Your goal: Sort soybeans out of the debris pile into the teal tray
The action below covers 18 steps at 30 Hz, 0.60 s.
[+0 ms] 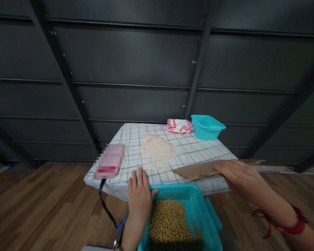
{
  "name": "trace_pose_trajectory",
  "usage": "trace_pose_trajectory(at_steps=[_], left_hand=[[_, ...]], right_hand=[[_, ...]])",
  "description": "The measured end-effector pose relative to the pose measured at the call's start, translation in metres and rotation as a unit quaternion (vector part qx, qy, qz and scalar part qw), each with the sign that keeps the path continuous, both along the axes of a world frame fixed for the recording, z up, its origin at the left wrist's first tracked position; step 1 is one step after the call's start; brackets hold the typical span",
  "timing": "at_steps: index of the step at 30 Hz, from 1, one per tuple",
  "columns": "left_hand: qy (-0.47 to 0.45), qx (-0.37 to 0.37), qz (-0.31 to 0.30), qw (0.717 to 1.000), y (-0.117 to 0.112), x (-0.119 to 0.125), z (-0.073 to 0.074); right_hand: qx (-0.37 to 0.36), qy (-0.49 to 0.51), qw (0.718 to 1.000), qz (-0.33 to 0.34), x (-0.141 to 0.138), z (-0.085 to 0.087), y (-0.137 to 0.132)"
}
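Note:
My right hand [237,172] is closed over the top of a flat piece of brown cardboard [196,170], tilted near the front right of the table. My left hand [140,191] has its fingers stretched out on the cloth at the table's front edge. Its thumb lies at the rim of a teal plastic bin [206,216]. Inside that bin are many small round yellow-brown beans [169,219], with part of the bottom showing. A pile of pale, fine grain or flakes [157,150] is spread on the tablecloth beyond my hands.
A white checked cloth [199,153] covers the table. At its back right stand a smaller teal container [208,129] and a folded pink-striped towel [179,126]. A blurred pink packet [111,160] lies at the left edge, above a black strap [106,205]. Dark metal panels [136,55] rise behind.

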<state>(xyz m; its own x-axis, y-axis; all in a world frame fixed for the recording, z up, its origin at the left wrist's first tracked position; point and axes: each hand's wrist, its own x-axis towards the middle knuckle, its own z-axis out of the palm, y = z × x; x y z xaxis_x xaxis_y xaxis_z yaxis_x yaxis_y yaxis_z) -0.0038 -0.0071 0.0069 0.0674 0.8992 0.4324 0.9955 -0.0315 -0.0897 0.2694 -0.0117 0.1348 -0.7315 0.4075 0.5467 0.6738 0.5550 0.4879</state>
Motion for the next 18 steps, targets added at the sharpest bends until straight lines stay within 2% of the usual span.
trace_pose_trajectory(at_steps=[5,13,18], left_hand=[[0.0,0.002,0.0,1.0,0.0,0.0,0.0],[-0.007,-0.015,0.009,1.0,-0.002,0.003,0.01],[-0.023,-0.023,0.003,0.999,-0.002,0.003,0.011]], right_hand=[[-0.011,0.002,1.0,0.005,0.002,0.002,-0.006],[-0.032,0.004,0.999,0.041,0.003,0.01,-0.031],[-0.014,0.014,0.998,0.051,-0.005,0.018,-0.037]])
